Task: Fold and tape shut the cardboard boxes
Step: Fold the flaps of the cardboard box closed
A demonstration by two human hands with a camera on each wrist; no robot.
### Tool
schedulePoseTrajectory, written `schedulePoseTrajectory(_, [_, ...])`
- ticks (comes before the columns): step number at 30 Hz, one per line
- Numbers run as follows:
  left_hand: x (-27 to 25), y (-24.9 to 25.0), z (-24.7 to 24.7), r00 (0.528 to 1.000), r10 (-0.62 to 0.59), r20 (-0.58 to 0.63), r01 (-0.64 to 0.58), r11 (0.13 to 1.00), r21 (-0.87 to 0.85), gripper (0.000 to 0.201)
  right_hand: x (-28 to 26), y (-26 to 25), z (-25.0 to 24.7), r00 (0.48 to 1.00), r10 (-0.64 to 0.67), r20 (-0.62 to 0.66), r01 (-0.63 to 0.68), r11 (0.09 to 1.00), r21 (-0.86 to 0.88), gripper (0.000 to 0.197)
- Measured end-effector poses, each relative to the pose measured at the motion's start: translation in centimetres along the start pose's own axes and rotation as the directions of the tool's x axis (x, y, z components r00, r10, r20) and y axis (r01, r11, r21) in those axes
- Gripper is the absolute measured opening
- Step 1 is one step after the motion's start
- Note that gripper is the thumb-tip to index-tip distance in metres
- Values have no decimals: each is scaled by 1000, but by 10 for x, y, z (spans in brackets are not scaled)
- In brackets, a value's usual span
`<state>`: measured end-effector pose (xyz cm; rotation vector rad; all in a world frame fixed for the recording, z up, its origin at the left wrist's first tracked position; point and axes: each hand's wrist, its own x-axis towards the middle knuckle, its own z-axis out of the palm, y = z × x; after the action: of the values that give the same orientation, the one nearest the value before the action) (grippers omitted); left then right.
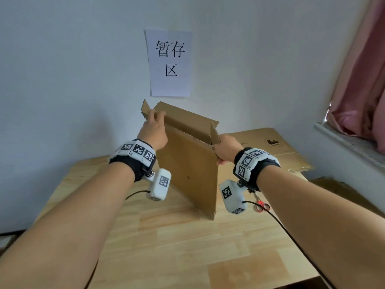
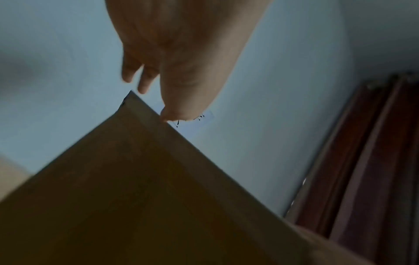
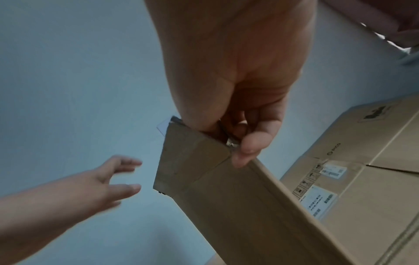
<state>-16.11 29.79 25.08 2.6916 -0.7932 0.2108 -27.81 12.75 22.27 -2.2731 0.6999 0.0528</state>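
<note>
Standing on edge at the table's twelve o'clock, the flattened box may buckle or topple, since only the right hand pinches its three o'clock corner while the left hand has loose, spread fingers at its top edge.

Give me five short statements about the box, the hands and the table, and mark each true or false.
1. The cardboard box stands upright on the wooden table. True.
2. The right hand pinches the box's upper corner. True.
3. The left hand holds a tape roll. False: its fingers are at the box's top left edge, with no tape in view.
4. Red-handled scissors lie on the table. True.
5. The box's top flaps are taped shut. False: they stand open.
</note>
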Motion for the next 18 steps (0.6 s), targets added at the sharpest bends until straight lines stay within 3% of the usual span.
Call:
schedulePoseTrajectory(2, [14,-1,2,975,209,74,-219,960,172,69,1,5,-6,1000,11,7,-11,1000,4,19])
schedulePoseTrajectory(4, [21,6,4,942,249,223,-305,915,265,64,3,9,-12,1000,13,6,-13,1000,25,15])
schedulePoseTrajectory(6, [24,12,8,922,216,322,-305,917,258,45,7,15,-15,1000,20,1,-20,1000,24,18])
schedulePoseTrajectory(10, [17,25,9,912,253,323,-309,942,134,11,13,25,-23,997,59,-53,-54,993,106,16])
schedulePoseTrajectory(15, [9,29,-6,856,218,469,-258,966,23,23,25,38,-36,981,80,-175,-16,941,338,38])
schedulePoseTrajectory(18, [2,39,-8,846,187,499,-246,968,55,45,32,42,-40,973,118,-201,-30,918,395,40])
